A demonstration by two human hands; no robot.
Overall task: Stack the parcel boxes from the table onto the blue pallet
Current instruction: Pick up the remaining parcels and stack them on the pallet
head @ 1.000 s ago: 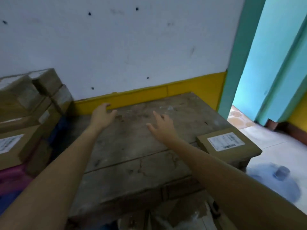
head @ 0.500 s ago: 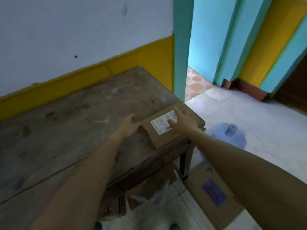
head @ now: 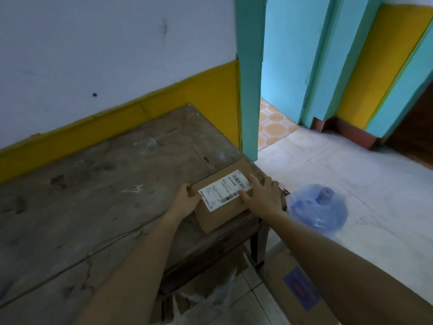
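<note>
Grips the parcel box (head: 212, 219) by its left edge with the left hand (head: 186, 199), thumb on top; rests the right hand (head: 262, 198) flat, fingers straight, across its label, at the table (head: 105, 195) corner.

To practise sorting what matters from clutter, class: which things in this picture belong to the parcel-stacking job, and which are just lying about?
Belongs to the job: parcel box with its label; left hand gripping its edge; right hand resting on top; wooden table.
Lying about: blue water bottle; flat carton on the floor; cardboard and plastic under the table.
</note>
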